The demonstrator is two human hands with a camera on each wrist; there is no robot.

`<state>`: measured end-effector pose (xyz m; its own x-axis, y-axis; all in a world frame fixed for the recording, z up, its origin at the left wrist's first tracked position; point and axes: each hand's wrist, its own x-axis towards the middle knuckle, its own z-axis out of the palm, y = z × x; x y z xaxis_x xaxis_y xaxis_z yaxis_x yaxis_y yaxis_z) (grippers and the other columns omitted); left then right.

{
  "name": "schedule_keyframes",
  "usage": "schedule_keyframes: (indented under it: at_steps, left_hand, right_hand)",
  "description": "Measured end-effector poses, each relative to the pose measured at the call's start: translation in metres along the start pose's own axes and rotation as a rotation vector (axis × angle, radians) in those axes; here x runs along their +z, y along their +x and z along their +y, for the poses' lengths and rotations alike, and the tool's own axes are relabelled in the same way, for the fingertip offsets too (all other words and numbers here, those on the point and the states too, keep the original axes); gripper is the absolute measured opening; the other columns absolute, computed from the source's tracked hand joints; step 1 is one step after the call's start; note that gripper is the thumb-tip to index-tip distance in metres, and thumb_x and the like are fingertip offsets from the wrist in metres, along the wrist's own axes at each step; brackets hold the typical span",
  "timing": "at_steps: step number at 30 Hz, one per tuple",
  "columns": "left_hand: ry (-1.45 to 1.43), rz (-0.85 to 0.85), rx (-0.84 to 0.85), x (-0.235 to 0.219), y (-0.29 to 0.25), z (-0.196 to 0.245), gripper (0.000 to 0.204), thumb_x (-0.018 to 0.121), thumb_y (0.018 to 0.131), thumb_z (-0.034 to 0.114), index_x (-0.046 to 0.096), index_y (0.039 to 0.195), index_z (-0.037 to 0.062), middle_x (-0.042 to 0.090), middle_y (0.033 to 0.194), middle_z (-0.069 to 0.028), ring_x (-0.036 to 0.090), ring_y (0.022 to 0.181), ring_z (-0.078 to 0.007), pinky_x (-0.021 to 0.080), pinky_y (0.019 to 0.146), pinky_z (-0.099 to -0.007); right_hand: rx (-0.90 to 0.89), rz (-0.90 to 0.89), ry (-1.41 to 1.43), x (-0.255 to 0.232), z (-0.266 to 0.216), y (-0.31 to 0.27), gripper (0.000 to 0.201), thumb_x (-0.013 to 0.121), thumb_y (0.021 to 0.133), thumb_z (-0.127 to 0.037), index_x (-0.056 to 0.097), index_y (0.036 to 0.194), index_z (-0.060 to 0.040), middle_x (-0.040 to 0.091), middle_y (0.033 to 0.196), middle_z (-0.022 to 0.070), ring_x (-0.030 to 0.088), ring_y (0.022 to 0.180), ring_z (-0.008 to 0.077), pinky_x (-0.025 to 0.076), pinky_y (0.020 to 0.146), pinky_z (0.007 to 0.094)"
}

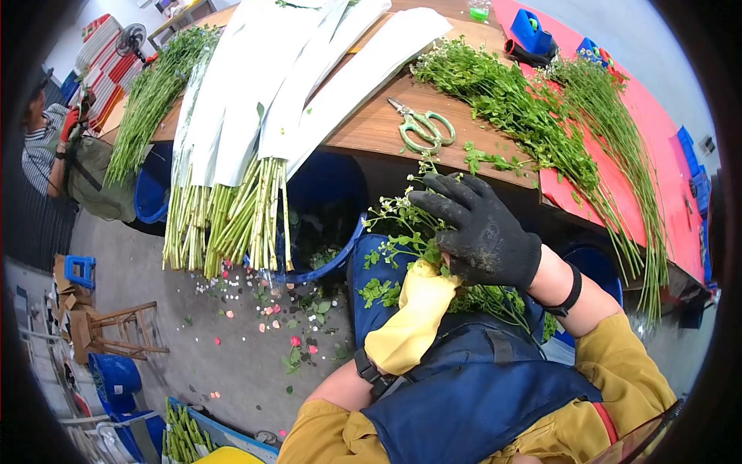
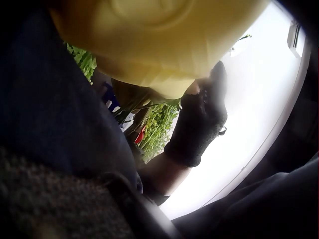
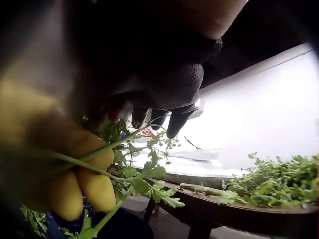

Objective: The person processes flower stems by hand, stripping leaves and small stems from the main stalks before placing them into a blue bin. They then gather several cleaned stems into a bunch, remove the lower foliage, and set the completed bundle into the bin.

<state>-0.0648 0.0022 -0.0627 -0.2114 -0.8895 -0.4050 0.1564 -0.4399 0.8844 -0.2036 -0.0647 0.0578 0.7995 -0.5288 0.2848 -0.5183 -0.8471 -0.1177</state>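
My left hand [image 1: 413, 309], in a yellow glove, grips several thin green stems with small white flowers [image 1: 402, 213] above my lap. In the right wrist view, its yellow fingers [image 3: 97, 189] curl round stems with lobed leaves [image 3: 154, 172]. My right hand [image 1: 483, 232], in a black glove, is right beside the left one, across the flower stems. Its thumb and forefinger tips pinch at the stems close to the yellow glove, while its other black fingers [image 3: 179, 119] stretch out over the leaves. More of the greenery [image 1: 495, 301] lies across my lap below the hands.
Green-handled scissors [image 1: 425, 130] lie on the wooden table [image 1: 363, 124] ahead. Leafy flower bunches [image 1: 502, 100] rest at right, partly on a red sheet [image 1: 556, 189]. White-wrapped stems [image 1: 232, 216] overhang a blue bucket [image 1: 355, 240] at left. Petals litter the floor; another person [image 1: 50, 147] stands far left.
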Motion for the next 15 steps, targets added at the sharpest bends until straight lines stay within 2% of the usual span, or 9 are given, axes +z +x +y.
schedule_keyframes:
  at_steps: [1, 4, 7, 10, 11, 14, 15]
  left_hand:
    - [0.017, 0.003, 0.009, -0.001, 0.001, -0.003, 0.024, 0.063, 0.095, 0.006, 0.071, 0.118, 0.0049, 0.072, 0.123, -0.0082, 0.070, 0.105, -0.0212, 0.055, 0.089, -0.0347]
    - [0.069, 0.015, 0.036, -0.003, 0.007, -0.016, 0.025, 0.061, 0.096, 0.006, 0.070, 0.119, 0.0050, 0.071, 0.125, -0.0085, 0.070, 0.107, -0.0220, 0.055, 0.090, -0.0357]
    - [0.110, 0.018, 0.041, -0.007, 0.009, -0.025, 0.026, 0.060, 0.098, 0.007, 0.069, 0.121, 0.0053, 0.071, 0.127, -0.0087, 0.070, 0.110, -0.0228, 0.055, 0.092, -0.0367]
    - [0.124, -0.015, 0.051, -0.009, 0.004, -0.024, 0.028, 0.059, 0.099, 0.010, 0.066, 0.126, 0.0057, 0.070, 0.128, -0.0085, 0.068, 0.113, -0.0235, 0.055, 0.095, -0.0378]
    - [0.123, -0.027, 0.059, -0.010, 0.003, -0.023, 0.030, 0.059, 0.099, 0.011, 0.065, 0.128, 0.0058, 0.070, 0.129, -0.0085, 0.068, 0.115, -0.0237, 0.055, 0.096, -0.0381]
    - [0.116, -0.077, 0.113, -0.012, 0.006, -0.027, 0.033, 0.058, 0.101, 0.014, 0.062, 0.133, 0.0062, 0.069, 0.130, -0.0084, 0.067, 0.118, -0.0244, 0.054, 0.098, -0.0392]
    - [0.122, -0.096, 0.143, -0.014, 0.008, -0.032, 0.034, 0.057, 0.101, 0.015, 0.061, 0.134, 0.0063, 0.069, 0.130, -0.0083, 0.066, 0.119, -0.0247, 0.054, 0.099, -0.0396]
  right_hand:
    - [0.006, -0.015, 0.006, 0.000, 0.000, -0.002, 0.027, 0.079, 0.063, -0.027, 0.075, 0.084, -0.0107, 0.050, 0.157, 0.0164, 0.043, 0.147, 0.0404, 0.038, 0.111, 0.0615]
    - [0.005, -0.001, 0.044, 0.001, 0.001, -0.008, 0.047, 0.083, 0.060, -0.024, 0.069, 0.103, -0.0116, 0.047, 0.158, 0.0200, 0.044, 0.146, 0.0465, 0.039, 0.109, 0.0629]
    - [0.005, 0.110, 0.147, -0.005, -0.006, -0.005, 0.052, 0.081, 0.063, -0.032, 0.069, 0.110, -0.0130, 0.047, 0.158, 0.0209, 0.044, 0.145, 0.0451, 0.038, 0.110, 0.0626]
    - [-0.062, 0.164, 0.197, -0.001, -0.013, -0.002, 0.060, 0.082, 0.064, -0.033, 0.064, 0.117, -0.0138, 0.045, 0.159, 0.0232, 0.044, 0.145, 0.0468, 0.038, 0.110, 0.0626]
    - [-0.070, 0.180, 0.201, 0.003, -0.016, -0.001, 0.048, 0.082, 0.066, -0.032, 0.069, 0.109, -0.0146, 0.045, 0.161, 0.0205, 0.043, 0.147, 0.0447, 0.038, 0.111, 0.0622]
    - [-0.059, 0.124, 0.061, 0.013, -0.016, -0.001, 0.030, 0.078, 0.073, -0.029, 0.073, 0.099, -0.0163, 0.048, 0.160, 0.0157, 0.044, 0.147, 0.0408, 0.038, 0.112, 0.0612]
    - [-0.064, 0.128, 0.030, 0.017, -0.012, -0.002, 0.032, 0.079, 0.072, -0.028, 0.071, 0.101, -0.0174, 0.048, 0.160, 0.0159, 0.045, 0.147, 0.0416, 0.039, 0.111, 0.0615]
